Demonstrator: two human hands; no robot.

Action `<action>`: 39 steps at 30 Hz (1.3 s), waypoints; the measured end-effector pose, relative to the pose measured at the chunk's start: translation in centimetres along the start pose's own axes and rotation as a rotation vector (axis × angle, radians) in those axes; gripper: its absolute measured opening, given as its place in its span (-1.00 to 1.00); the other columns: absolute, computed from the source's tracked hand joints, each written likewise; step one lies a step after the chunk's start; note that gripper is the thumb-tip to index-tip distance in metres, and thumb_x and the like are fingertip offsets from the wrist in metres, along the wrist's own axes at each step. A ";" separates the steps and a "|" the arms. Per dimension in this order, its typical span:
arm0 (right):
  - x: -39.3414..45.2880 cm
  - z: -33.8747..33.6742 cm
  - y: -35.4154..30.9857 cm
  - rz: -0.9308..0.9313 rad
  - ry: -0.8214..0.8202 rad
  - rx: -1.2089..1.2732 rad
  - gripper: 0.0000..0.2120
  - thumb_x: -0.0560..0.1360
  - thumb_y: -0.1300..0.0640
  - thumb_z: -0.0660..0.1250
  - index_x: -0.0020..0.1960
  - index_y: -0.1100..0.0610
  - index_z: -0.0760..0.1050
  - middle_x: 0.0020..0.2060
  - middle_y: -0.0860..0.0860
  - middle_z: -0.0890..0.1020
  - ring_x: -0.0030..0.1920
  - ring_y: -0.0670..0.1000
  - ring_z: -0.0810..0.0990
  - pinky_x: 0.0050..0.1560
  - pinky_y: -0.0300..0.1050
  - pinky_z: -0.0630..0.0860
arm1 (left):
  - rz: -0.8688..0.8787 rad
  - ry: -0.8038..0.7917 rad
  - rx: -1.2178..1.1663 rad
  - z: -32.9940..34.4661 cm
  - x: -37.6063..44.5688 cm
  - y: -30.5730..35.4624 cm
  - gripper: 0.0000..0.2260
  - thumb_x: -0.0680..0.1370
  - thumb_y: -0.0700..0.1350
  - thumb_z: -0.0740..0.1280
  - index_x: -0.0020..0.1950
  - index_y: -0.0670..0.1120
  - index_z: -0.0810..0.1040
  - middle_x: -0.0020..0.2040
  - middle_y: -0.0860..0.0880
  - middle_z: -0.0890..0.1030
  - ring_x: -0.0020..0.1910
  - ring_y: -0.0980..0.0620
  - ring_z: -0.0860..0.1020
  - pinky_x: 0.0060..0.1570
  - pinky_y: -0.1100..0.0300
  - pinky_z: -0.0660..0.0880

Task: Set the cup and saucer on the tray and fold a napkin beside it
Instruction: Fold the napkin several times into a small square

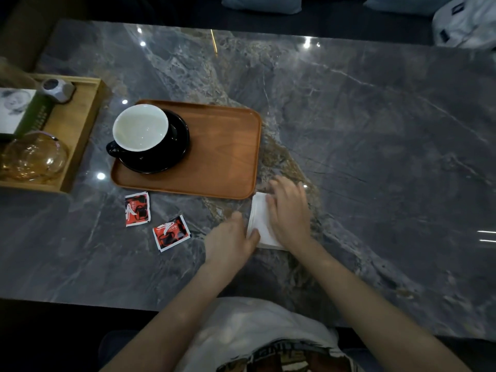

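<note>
A black cup with a white inside stands on a black saucer at the left end of the brown wooden tray. A white folded napkin lies on the marble table just off the tray's near right corner. My right hand lies flat on the napkin, fingers spread, covering its right part. My left hand touches the napkin's near left edge with thumb and fingertips.
Two red sachets lie on the table in front of the tray. A light wooden box tray at the left holds a glass jar, a grey object and a green box. The near table edge runs below my forearms.
</note>
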State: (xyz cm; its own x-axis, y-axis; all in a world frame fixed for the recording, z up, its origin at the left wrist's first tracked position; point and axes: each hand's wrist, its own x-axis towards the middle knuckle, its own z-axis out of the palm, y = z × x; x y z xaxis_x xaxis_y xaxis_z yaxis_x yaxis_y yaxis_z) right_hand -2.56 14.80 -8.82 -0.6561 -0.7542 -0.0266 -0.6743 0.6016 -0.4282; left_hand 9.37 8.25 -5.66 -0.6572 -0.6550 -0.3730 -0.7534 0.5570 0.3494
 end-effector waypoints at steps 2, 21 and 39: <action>-1.2 -1.2 0.7 0.064 0.107 0.017 -0.52 0.55 0.05 -0.07 0.35 0.19 0.39 0.35 0.12 0.45 0.40 0.08 0.34 0.46 0.02 -0.06 | 0.282 0.217 0.017 0.4 0.0 0.5 -0.76 0.49 0.00 0.16 -0.07 -0.16 0.46 -0.12 -0.13 0.56 -0.13 -0.14 0.56 -0.26 0.06 0.50; -4.5 0.3 3.1 0.089 -0.162 -0.259 -0.35 0.51 -0.11 -0.19 0.51 0.22 -0.03 0.52 0.14 0.07 0.52 0.05 0.04 0.43 -0.03 -0.25 | 0.580 0.091 0.274 5.0 3.0 0.5 -0.48 0.57 -0.02 -0.06 0.45 -0.28 0.11 0.48 -0.20 0.22 0.46 -0.07 0.09 0.39 -0.11 0.05; -9.5 -0.3 3.2 0.045 -0.245 -0.151 -0.26 0.48 -0.29 -0.38 0.51 0.12 -0.10 0.53 0.01 0.01 0.49 -0.14 -0.12 0.42 -0.10 -0.38 | 0.579 0.089 0.183 4.9 2.2 -1.9 -0.47 0.61 0.06 -0.16 0.44 -0.22 0.23 0.46 -0.16 0.29 0.46 -0.01 0.11 0.30 -0.15 0.28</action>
State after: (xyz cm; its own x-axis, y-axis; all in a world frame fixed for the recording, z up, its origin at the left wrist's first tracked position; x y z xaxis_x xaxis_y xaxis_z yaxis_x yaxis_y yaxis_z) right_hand 1.36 23.95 -9.65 -0.5971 -0.7561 -0.2680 -0.7014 0.6542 -0.2829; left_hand 9.26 8.28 -11.28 -0.9624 -0.2559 -0.0907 -0.2715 0.9085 0.3176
